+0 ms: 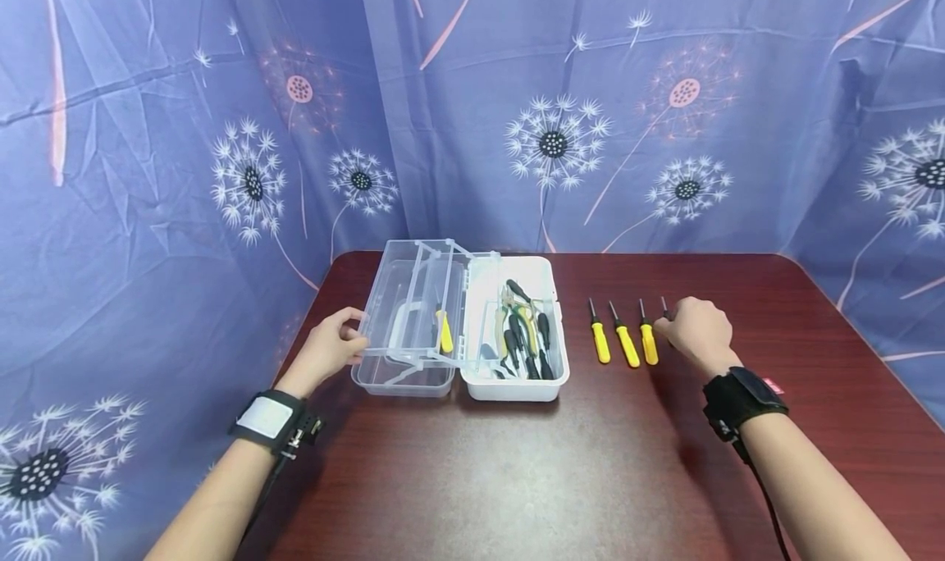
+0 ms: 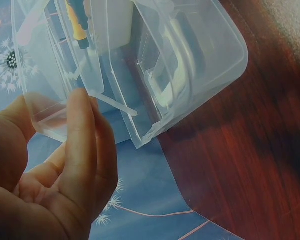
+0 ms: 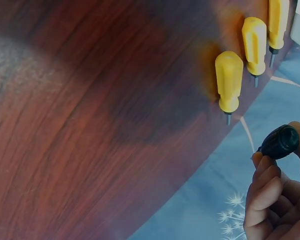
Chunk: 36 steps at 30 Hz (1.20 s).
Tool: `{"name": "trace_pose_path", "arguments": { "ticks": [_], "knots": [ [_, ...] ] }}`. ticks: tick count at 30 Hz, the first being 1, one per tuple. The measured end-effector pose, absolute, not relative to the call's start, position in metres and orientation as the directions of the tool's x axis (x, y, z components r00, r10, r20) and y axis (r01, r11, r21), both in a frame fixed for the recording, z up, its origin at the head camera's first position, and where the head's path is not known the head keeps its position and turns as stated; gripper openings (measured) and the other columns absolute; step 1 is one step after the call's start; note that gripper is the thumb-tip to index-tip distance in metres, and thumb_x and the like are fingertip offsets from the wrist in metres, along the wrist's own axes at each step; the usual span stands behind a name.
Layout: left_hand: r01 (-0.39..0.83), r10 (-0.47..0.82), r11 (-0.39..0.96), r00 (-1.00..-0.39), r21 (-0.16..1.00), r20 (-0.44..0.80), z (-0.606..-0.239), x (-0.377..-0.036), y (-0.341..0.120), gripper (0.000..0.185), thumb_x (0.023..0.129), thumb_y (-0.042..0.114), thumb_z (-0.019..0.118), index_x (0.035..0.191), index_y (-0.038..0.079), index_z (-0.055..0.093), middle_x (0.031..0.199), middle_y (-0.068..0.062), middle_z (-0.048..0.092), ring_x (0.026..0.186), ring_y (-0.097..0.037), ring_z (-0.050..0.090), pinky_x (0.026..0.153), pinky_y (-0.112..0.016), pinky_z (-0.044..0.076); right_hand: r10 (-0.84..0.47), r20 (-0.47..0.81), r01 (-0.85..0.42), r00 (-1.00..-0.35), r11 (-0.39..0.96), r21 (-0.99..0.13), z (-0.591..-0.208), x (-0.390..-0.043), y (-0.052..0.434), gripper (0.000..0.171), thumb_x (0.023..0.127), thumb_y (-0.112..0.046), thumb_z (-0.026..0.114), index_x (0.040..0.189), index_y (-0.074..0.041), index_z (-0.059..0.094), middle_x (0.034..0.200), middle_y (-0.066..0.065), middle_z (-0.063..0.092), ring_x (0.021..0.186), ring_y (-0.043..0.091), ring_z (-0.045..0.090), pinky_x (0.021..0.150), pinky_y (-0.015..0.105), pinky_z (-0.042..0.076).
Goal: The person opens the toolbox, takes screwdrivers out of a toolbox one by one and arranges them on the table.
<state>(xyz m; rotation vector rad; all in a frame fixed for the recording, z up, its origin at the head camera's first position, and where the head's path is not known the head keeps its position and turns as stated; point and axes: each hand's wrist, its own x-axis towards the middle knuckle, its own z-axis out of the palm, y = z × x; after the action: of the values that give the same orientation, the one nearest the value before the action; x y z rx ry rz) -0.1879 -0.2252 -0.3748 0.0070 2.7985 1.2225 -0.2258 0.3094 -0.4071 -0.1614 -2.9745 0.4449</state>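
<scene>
My left hand (image 1: 330,349) pinches the edge of a clear plastic tray (image 2: 50,120), thumb on one side and fingers on the other. The tray hangs on hinged arms over the opened clear lid (image 1: 404,387) of a white toolbox (image 1: 515,391). A yellow-handled tool (image 1: 445,332) shows through the clear plastic. On the right, my right hand (image 1: 697,331) holds a screwdriver with a dark handle (image 3: 281,142); its thin shaft points away from me in the head view. Left of that hand lie three yellow-handled screwdrivers (image 1: 649,345) side by side on the table.
Pliers (image 1: 526,315) and several dark-handled tools (image 1: 544,330) lie inside the toolbox base. The dark red table (image 1: 480,471) meets a blue dandelion-print cloth (image 1: 458,134) at the back and left.
</scene>
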Motion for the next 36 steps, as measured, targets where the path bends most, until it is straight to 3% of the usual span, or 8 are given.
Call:
{"name": "trace_pose_path", "arguments": {
  "ticks": [9,21,36],
  "knots": [
    [-0.025,0.044,0.677,-0.996,0.735,-0.074,-0.376,-0.188,-0.226,0.043,0.085,0.002,0.054,0.128,-0.001,0.051,0.089,-0.019,0.069,0.067,-0.011,0.062,0.069,-0.032,0.061,0.134,0.088,0.103,-0.987,0.953,-0.286,-0.411,-0.227,0.311,0.038,0.079,-0.023,0.06,0.046,-0.011,0.045,0.045,-0.002,0.035,0.045,0.021,0.041,0.04,0.029,0.03],
    [-0.029,0.04,0.684,-0.996,0.729,-0.078,-0.378,-0.188,-0.226,0.043,0.085,0.003,0.055,0.127,0.0,0.051,0.087,-0.018,0.069,0.067,-0.011,0.063,0.069,-0.032,0.061,0.141,0.035,0.126,-0.989,0.956,-0.266,-0.421,-0.227,0.313,0.043,0.084,-0.024,0.062,0.048,-0.012,0.04,0.049,-0.004,0.026,0.044,0.017,0.033,0.042,0.027,0.028],
    [-0.041,0.029,0.694,-0.996,0.719,-0.085,-0.376,-0.188,-0.225,0.044,0.085,0.004,0.055,0.128,0.0,0.05,0.087,-0.018,0.069,0.067,-0.012,0.064,0.068,-0.033,0.061,0.156,-0.043,0.161,-0.987,0.957,-0.239,-0.432,-0.228,0.316,0.039,0.084,-0.027,0.06,0.051,-0.011,0.048,0.05,-0.001,0.036,0.05,0.022,0.045,0.045,0.03,0.034]
  ]
}}
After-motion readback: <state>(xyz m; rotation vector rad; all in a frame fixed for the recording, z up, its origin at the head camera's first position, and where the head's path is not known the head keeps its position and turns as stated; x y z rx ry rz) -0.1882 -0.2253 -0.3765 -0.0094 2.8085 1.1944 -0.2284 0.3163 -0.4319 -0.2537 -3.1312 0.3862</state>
